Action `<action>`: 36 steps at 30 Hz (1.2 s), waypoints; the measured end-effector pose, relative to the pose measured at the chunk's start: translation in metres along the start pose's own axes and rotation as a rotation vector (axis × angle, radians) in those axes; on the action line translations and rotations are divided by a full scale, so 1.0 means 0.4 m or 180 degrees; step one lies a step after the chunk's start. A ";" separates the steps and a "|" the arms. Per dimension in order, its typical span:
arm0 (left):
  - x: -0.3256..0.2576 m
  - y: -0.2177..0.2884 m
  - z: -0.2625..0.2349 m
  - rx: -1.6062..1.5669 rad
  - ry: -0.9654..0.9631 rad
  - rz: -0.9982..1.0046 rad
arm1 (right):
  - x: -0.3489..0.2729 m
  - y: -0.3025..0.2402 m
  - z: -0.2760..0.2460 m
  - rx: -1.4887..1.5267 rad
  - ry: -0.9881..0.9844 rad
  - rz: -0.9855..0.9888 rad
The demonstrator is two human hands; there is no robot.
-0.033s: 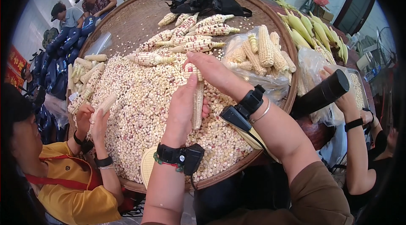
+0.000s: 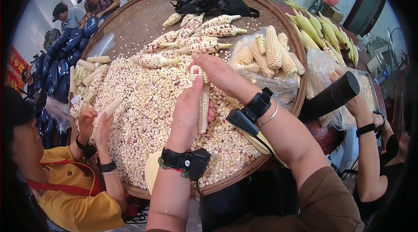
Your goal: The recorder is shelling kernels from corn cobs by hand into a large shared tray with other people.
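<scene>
My left hand (image 2: 188, 106) is wrapped round a corn cob (image 2: 203, 109), its thumb lying along the side and its fingertips showing past the far edge. The lower length of the cob is bare; kernels, one of them red, still sit near its upper end. Over that upper end my right hand (image 2: 217, 71) closes, with some of its fingers hidden. Loose white and dark red kernels (image 2: 148, 145) spread beneath both hands. Just beyond lie several speckled ears of corn (image 2: 204, 48).
A wide round woven tray (image 2: 130, 31) carries the kernels. Stripped cobs (image 2: 273, 49) fill a plastic bag at its right; more cobs (image 2: 89, 75) lie left. A black bag (image 2: 217, 3) rests at the back. Co-workers sit left and right, and a black cylinder (image 2: 333, 94) juts in.
</scene>
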State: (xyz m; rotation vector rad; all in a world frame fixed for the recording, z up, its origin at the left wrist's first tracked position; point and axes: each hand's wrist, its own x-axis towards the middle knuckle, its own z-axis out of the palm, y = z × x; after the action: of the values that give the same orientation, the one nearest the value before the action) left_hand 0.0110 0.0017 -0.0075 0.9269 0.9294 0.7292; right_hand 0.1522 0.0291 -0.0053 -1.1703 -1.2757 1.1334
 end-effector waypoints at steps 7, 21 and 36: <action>-0.003 -0.004 -0.007 0.0023 -0.0164 0.0186 | 0.010 0.007 -0.007 0.0049 -0.0012 0.0000; 0.003 -0.002 -0.019 -0.0974 -0.0787 -0.0006 | -0.001 -0.015 -0.005 0.0857 0.0126 0.0349; -0.005 -0.001 0.004 -0.0008 -0.0075 0.0173 | -0.010 -0.011 -0.007 0.0072 -0.0120 0.0089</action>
State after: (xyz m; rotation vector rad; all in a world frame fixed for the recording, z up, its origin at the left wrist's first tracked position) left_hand 0.0116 -0.0008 -0.0068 0.9598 0.8852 0.7639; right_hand 0.1550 0.0248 -0.0012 -1.1583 -1.2754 1.1926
